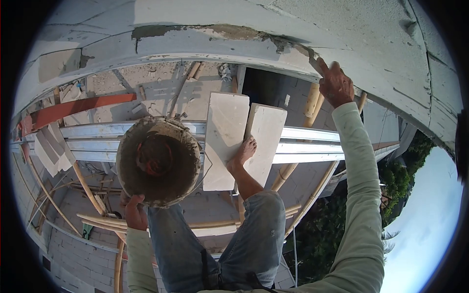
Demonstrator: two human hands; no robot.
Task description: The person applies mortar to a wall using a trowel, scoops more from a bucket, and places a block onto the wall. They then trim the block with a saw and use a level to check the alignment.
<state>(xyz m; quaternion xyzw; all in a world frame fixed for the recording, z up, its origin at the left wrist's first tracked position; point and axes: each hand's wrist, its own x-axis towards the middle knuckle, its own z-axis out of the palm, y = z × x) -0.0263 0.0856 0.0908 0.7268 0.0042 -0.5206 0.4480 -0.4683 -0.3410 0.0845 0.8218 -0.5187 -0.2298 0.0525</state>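
Observation:
My left hand (136, 212) grips the rim of a round, mortar-crusted bucket (125, 168), its fingers closed at the lower left edge. Inside the bucket is a dark, partly reddish hollow. Up at the right, my right hand (336, 84) is closed around a trowel (314, 62), whose narrow blade touches the edge of the pale block wall (288, 49). Wet grey mortar (234, 32) lies in a patch along the wall's joint, left of the blade. The trowel's handle is hidden in my fist.
Two white blocks (224, 141) lie across metal rails (308, 152) under my bare foot. Bamboo poles (283, 177) form scaffolding around and below. A red-brown beam (83, 106) is at the left. The floor shows far below, with trees (398, 183) at the right.

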